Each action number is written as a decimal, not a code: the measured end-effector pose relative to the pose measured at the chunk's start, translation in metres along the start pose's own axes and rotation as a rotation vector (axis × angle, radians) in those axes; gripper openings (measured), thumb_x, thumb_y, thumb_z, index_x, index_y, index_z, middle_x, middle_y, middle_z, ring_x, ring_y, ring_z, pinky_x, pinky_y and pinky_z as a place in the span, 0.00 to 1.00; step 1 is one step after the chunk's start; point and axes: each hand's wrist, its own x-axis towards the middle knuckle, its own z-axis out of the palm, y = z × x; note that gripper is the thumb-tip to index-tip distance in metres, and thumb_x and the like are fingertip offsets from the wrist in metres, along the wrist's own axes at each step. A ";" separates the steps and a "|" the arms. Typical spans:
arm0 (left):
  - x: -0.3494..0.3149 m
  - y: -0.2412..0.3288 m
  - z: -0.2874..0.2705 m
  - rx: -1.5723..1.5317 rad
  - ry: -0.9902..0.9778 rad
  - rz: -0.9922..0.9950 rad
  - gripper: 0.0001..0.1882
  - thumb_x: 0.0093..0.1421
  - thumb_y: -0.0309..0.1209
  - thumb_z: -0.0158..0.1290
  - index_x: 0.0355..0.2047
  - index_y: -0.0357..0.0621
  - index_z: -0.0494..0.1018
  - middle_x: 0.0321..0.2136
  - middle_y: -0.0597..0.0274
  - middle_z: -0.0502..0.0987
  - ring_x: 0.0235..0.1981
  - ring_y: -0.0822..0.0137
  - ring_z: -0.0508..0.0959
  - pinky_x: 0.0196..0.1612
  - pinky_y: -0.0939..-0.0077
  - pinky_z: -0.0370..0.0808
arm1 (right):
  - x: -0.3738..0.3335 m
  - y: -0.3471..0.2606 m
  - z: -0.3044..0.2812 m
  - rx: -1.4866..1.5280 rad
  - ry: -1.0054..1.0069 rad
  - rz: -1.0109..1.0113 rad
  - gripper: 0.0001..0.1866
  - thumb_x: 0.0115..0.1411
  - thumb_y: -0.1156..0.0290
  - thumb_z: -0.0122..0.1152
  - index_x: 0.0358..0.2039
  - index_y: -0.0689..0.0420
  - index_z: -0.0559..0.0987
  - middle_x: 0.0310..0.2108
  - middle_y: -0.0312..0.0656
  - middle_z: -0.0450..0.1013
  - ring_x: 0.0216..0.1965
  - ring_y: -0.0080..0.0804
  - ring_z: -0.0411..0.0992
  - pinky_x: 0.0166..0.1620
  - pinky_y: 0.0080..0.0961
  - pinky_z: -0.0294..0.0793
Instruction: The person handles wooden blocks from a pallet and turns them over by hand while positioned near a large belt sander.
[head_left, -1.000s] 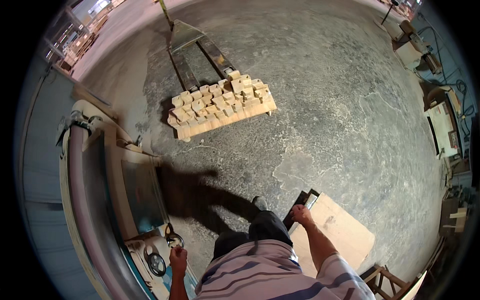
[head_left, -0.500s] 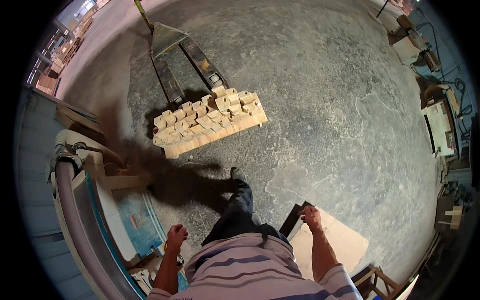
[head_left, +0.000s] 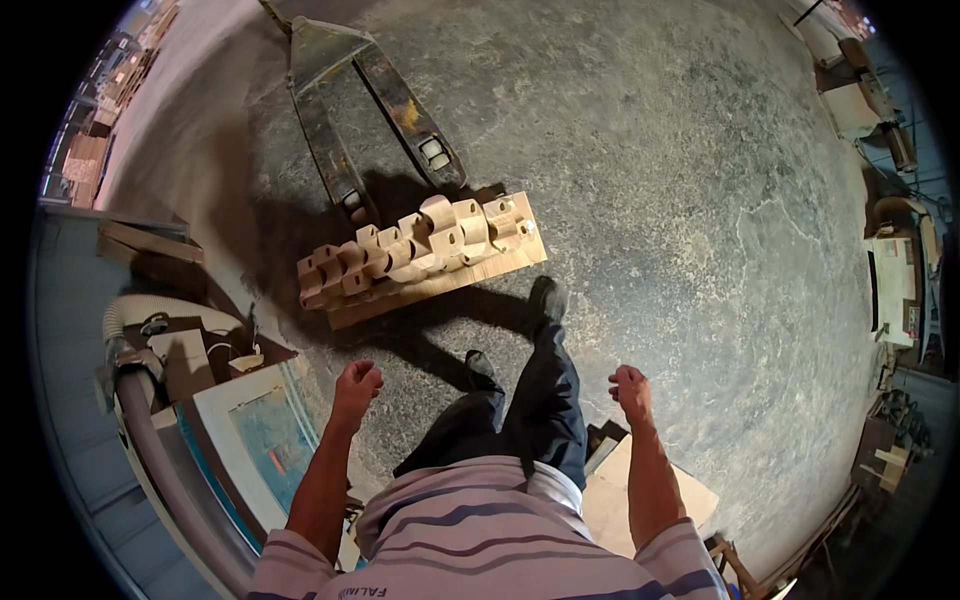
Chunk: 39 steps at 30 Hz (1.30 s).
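Mottled grey concrete floor (head_left: pixel 650 150); pallet jack (head_left: pixel 360 100) at eleven o'clock, machines (head_left: pixel 895 280) at three, strong shadows.

– That pallet (head_left: pixel 440 285) and the stacked blocks (head_left: pixel 420 245)?
– Bare pale wood, matt.
– And the pallet jack (head_left: pixel 370 110)?
– Worn dull metal forks. The floor (head_left: pixel 650 170) is rough, mottled grey concrete.
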 end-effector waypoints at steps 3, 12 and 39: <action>0.010 0.029 0.028 0.017 0.016 -0.037 0.20 0.62 0.35 0.55 0.50 0.36 0.68 0.39 0.62 0.75 0.36 0.72 0.76 0.36 0.77 0.74 | 0.063 -0.036 0.019 -0.028 -0.058 0.054 0.16 0.63 0.61 0.50 0.40 0.60 0.78 0.31 0.41 0.78 0.23 0.25 0.74 0.25 0.22 0.72; 0.035 0.063 0.131 -0.003 0.005 -0.282 0.19 0.61 0.32 0.56 0.49 0.34 0.69 0.38 0.61 0.76 0.37 0.72 0.76 0.39 0.77 0.74 | 0.233 -0.117 0.124 -0.411 -0.203 -0.161 0.21 0.57 0.57 0.54 0.40 0.63 0.79 0.29 0.48 0.79 0.31 0.37 0.78 0.38 0.33 0.75; 0.141 0.022 0.217 -0.070 -0.273 -0.468 0.17 0.63 0.29 0.54 0.50 0.34 0.69 0.41 0.58 0.78 0.38 0.74 0.77 0.42 0.81 0.73 | 0.327 -0.138 0.319 -0.649 -0.111 0.047 0.49 0.51 0.49 0.65 0.64 0.62 0.53 0.59 0.54 0.60 0.59 0.53 0.61 0.60 0.44 0.64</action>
